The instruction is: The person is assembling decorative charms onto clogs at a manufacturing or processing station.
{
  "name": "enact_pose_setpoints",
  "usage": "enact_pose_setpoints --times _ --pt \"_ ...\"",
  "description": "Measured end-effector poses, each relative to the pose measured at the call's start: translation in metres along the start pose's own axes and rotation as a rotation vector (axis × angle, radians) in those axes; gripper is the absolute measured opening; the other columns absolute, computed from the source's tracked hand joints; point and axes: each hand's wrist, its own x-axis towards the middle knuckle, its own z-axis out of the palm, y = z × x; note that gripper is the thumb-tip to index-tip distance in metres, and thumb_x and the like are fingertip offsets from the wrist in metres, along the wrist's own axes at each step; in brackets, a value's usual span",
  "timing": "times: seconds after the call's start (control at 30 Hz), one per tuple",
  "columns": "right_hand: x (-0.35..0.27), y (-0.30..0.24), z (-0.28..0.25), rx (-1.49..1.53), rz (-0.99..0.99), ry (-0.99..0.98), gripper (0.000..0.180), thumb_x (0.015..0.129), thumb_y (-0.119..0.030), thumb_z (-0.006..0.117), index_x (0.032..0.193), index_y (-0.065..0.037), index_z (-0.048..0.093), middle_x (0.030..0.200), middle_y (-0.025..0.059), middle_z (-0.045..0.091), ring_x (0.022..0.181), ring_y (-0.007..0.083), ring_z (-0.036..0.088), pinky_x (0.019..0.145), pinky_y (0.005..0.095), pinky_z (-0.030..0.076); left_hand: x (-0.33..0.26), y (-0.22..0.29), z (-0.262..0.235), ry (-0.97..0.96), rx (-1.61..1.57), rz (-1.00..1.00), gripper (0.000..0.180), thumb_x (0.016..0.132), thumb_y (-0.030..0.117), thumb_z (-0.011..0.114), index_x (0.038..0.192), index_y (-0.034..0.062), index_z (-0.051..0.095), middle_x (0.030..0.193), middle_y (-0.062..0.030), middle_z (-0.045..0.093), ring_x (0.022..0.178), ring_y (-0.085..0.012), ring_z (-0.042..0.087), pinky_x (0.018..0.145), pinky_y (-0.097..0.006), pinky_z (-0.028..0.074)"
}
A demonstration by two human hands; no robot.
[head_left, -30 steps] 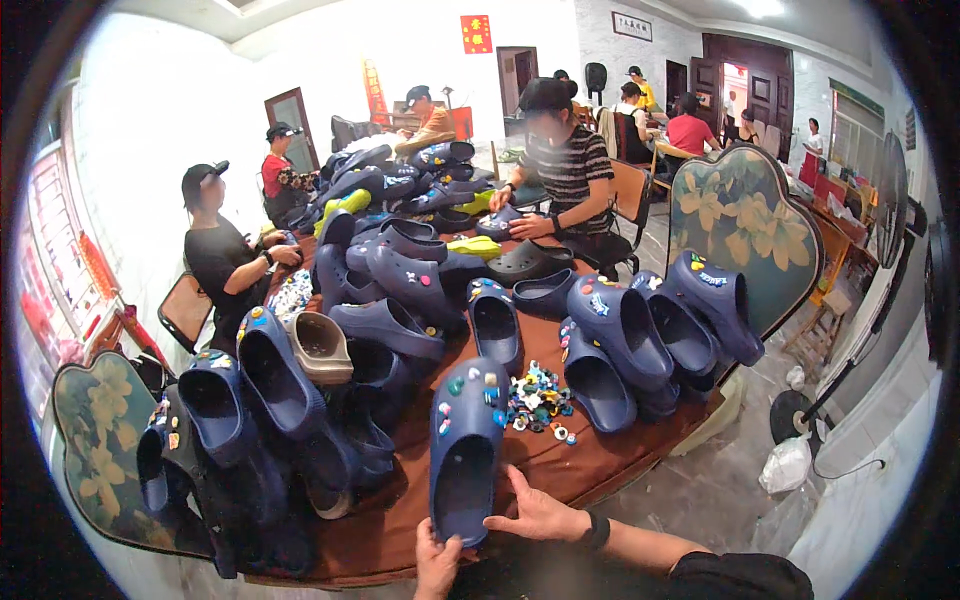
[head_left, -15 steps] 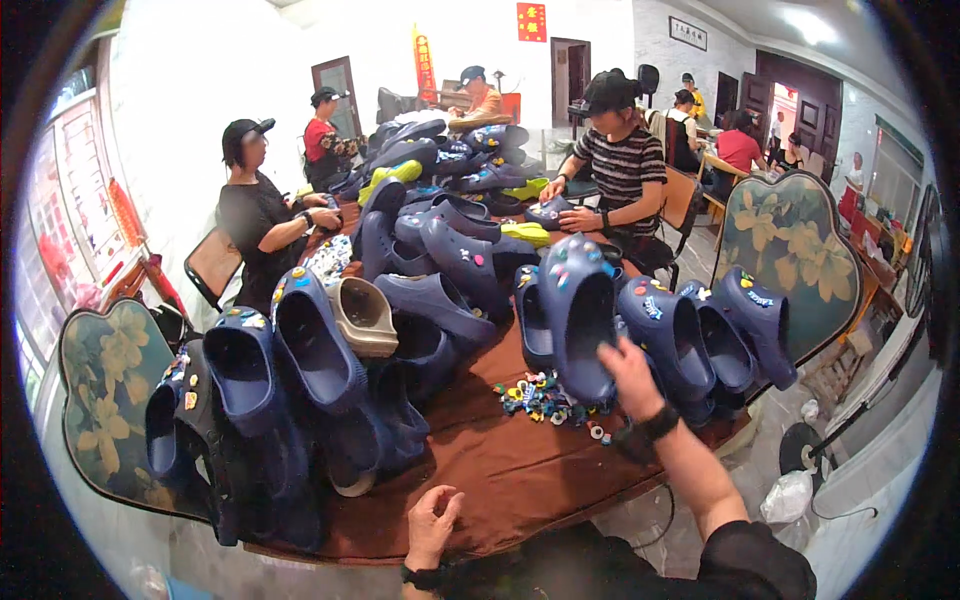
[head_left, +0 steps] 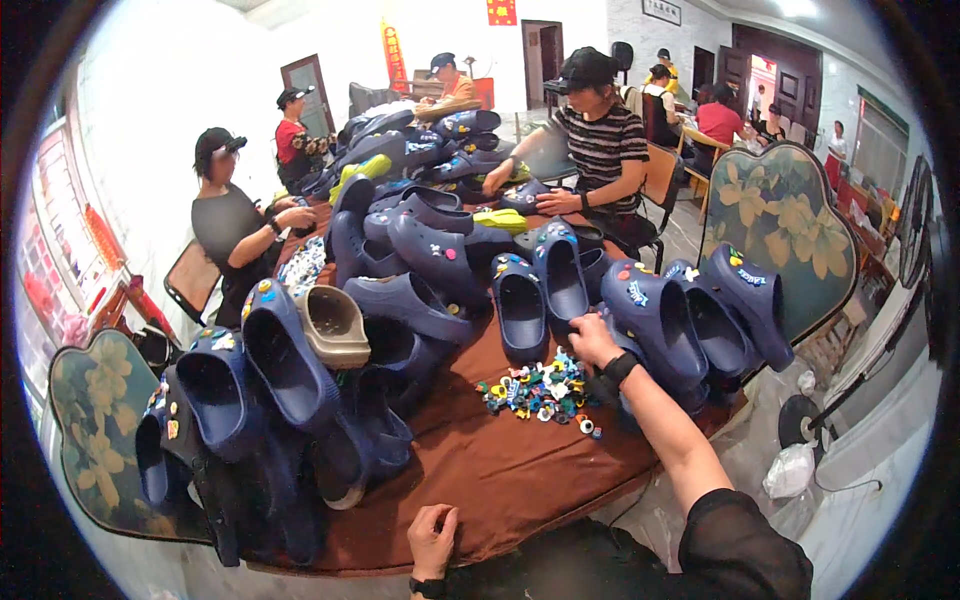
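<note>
My right hand grips the heel end of a navy blue clog, which has colourful charms on its toe. The clog leans toe-up beside another navy clog on its left. Just below lies a heap of small multicoloured shoe charms on the brown tablecloth. My left hand rests at the table's near edge, its fingers loosely curled with nothing visible in them.
Decorated navy clogs stand to the right, and more clogs lean in a row on the left with one beige clog. A large clog pile fills the far table. Several people sit around it. Padded chair backs flank both sides.
My right hand has lowered the clog away from me and set it beside the other one. The view has shifted slightly. My left hand stays at the table edge.
</note>
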Motion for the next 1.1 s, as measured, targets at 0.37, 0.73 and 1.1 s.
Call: enact_pose_setpoints --times 0.37,0.73,1.1 --pt "-0.058 -0.056 -0.068 0.004 -0.384 -0.3 0.024 0.082 -0.025 0.064 0.083 -0.001 0.068 0.089 0.022 0.065 0.086 0.0397 0.064 0.076 0.0489 0.052 -0.002 -0.001 0.005 0.027 0.077 0.089 0.005 0.081 0.004 0.069 0.083 0.0014 0.067 0.078 -0.0103 0.063 0.067 -0.0233 0.062 0.061 -0.031 0.048" --pt "0.029 -0.042 -0.195 -0.345 -0.347 -0.237 0.031 0.079 -0.029 0.063 0.078 0.002 0.069 0.078 0.0231 0.065 0.078 0.041 0.065 0.072 0.0492 0.052 -0.002 0.009 -0.005 -0.022 -0.092 -0.056 0.003 0.087 0.004 0.065 0.086 0.0013 0.066 0.086 -0.0093 0.064 0.082 -0.0217 0.062 0.075 -0.032 0.049" --pt "0.212 -0.005 -0.168 -0.509 -0.027 -0.139 0.026 0.086 -0.023 0.057 0.087 0.001 0.069 0.086 0.0242 0.067 0.086 0.0397 0.065 0.076 0.0475 0.05 -0.03 -0.015 -0.032 -0.089 -0.372 -0.548 0.007 0.092 0.005 0.063 0.094 -0.001 0.065 0.089 -0.0052 0.065 0.078 -0.0134 0.06 0.073 -0.028 0.05"
